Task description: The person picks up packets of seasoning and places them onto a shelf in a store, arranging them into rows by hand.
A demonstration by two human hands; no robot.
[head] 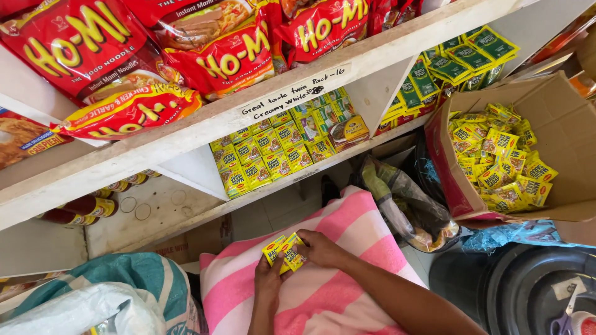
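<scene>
A person's two hands meet over a pink-and-white striped cloth (347,248) draped across the lap, working a short strip of small yellow seasoning sachets (283,252). The left hand (268,282) comes up from below with its fingers closed on the strip's lower left edge; the right hand (320,249) pinches the right end between thumb and fingertips. Both are narrow, closed on the sachets, which sit just above the cloth near its middle.

The sachets look featherlight and flat, thin foil or plastic that bends and crinkles freely and is probably slick on its printed faces. A pinch at the sealed edges or along the joins between packets would likely hold best, since the filled middles may slide under the fingers; pulling hard could tear a seam.

To the left of the cloth lies a teal-and-white woven sack (143,282). To the right, a dark round tub (528,288) sits by the floor, and above it an open cardboard box (559,124) holds a loose heap of the same yellow sachets (500,158), well apart from the hands.

Beyond the lap, a white wooden shelf unit (186,133) rises. Its lower compartment holds neat stacks of yellow-and-green sachets (267,152), with green packets (459,62) in the compartment to the right and dark bottles (87,208) lying at the lower left. On the top shelf, farthest away, sit large red noodle bags (155,49).
</scene>
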